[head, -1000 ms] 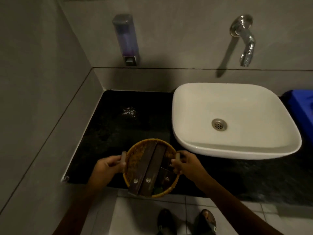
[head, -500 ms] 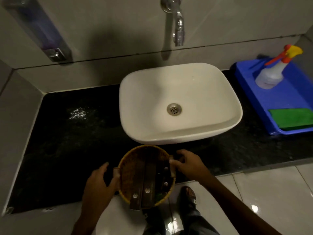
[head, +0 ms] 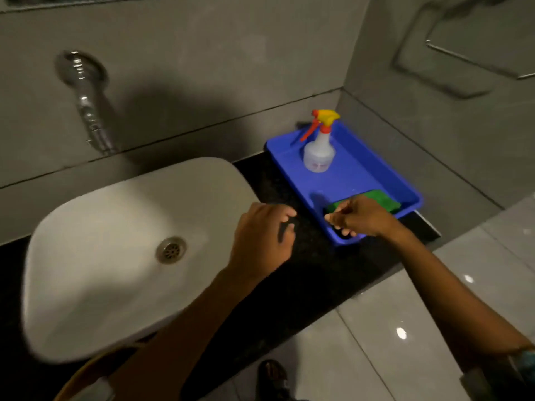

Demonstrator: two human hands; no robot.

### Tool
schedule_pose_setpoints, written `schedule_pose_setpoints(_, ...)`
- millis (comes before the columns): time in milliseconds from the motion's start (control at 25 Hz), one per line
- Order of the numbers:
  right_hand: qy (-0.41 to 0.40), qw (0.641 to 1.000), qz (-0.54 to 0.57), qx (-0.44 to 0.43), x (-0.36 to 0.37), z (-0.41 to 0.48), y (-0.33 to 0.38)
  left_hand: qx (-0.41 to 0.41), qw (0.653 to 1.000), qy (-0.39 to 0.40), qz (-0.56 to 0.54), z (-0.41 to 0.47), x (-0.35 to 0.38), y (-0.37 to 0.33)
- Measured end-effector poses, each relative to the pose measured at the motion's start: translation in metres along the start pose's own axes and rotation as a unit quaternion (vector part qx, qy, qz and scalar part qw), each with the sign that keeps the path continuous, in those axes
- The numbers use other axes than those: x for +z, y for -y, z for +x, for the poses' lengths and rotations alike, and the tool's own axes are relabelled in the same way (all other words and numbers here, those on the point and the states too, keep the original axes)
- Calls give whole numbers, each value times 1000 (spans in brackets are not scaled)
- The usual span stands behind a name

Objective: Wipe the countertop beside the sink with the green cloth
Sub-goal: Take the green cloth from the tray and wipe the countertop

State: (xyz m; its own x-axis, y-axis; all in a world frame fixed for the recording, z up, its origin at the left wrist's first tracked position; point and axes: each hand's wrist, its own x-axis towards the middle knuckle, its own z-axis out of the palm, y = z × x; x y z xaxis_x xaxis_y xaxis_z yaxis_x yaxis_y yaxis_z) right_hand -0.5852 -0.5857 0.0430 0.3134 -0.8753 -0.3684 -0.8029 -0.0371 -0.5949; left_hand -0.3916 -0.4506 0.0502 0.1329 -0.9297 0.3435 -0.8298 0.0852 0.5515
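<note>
The green cloth lies folded in the near right corner of a blue tray on the black countertop, right of the white sink. My right hand hovers over the cloth's near end with its fingers bent and apart, hiding part of it; I see no grip on it. My left hand is above the strip of countertop between sink and tray, fingers loosely curled, holding nothing.
A spray bottle with a yellow and red trigger stands at the back of the tray. A metal tap juts from the wall over the sink. The woven basket's rim shows at the bottom left. Grey walls enclose the counter's right end.
Both hands have let go of the woven basket and moved right. My view has swung right, so the tray and cloth sit in front of my hands.
</note>
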Motion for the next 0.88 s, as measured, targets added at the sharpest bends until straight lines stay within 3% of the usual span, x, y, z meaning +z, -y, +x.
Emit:
schedule_pose_setpoints(80,-45,989,-143,3,-30,38,-34,24,995,90,39,43,55,-21)
schedule_pose_setpoints(200,-23,962,-272,11,-51,89,-80,43,965,213,147,83,127,-30)
schedule_pose_setpoints(360,57,900,-433,-19,-61,135,-122,64,942,269,192,100,185,-18)
schedule_pose_setpoints(440,88,882,-463,-11,-61,147,-128,52,939,284,185,110,199,-9)
schedule_pose_setpoints(560,82,852,-517,-22,-65,144,-115,13,939,314,140,125,209,-4)
schedule_pose_setpoints(720,0,894,-430,-121,-84,101,-77,-23,932,359,41,130,195,-1)
schedule_pose_setpoints(840,-4,974,-185,-131,-114,53,-41,-9,940,324,-104,124,145,3)
schedule_pose_setpoints(880,-23,986,-85,-142,-120,36,-25,-16,944,299,-142,121,122,5)
